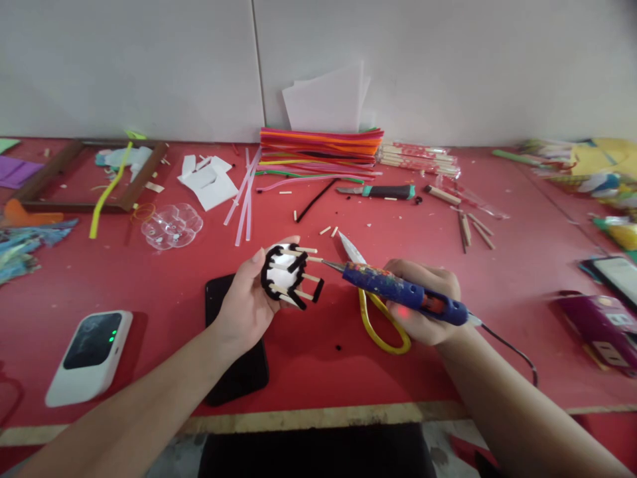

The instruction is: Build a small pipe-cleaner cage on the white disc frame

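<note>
A small round craft piece (pixel 284 273), white inside with a fuzzy black rim and several wooden sticks standing out of it, rests in my left hand (pixel 247 302). Short black pipe-cleaner bits cap some of the stick ends. My right hand (pixel 425 299) is wrapped round a blue glue gun (pixel 398 291) that points left. Its metal nozzle is at or very close to one stick's tip; contact cannot be made out. Beneath the glue gun lie scissors (pixel 371 325) with yellow handles. A black phone (pixel 236 372) lies partly under my left hand and wrist.
Pipe cleaners (pixel 321 153) are piled at the back, near a utility knife (pixel 391 192) and a loose black pipe cleaner (pixel 317 200). Glue sticks (pixel 243 199) lie left of them. A white device (pixel 89 358) sits front left, a purple box (pixel 600 328) far right. The glue gun's cord trails right.
</note>
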Demonstrator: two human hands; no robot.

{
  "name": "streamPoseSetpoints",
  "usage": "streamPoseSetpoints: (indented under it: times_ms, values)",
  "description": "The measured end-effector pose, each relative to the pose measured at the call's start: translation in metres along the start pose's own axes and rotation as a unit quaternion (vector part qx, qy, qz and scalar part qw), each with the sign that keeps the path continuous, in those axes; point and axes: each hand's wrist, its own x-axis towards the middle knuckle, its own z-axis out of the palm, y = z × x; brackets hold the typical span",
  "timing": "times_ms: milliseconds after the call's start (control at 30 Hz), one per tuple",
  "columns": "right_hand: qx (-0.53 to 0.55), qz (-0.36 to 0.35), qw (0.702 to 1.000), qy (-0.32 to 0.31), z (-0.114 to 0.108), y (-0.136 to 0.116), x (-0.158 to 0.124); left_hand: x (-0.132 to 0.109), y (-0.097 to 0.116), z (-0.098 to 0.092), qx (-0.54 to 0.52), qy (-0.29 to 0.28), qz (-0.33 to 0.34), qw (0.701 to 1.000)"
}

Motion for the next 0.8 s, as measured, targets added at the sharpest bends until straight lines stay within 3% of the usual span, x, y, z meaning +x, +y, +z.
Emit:
streamPoseSetpoints:
  times_ms: [333,567,800]
  values:
    - [-0.006,0.005,1.0,0.004,0.0,0.0,0.0,0.0,0.0,-0.003,0.02,-0.016,0.007,1.0]
    - [-0.015,0.006,1.0,-0.005,-0.002,0.0,0.0,0.001,0.0,-0.001,0.051,0.005,0.021,0.998]
    - [-0.026,-0.011,1.0,-0.007,0.002,0.016,-0.004,0.004,-0.004,-0.003,0.075,0.01,0.081,0.994]
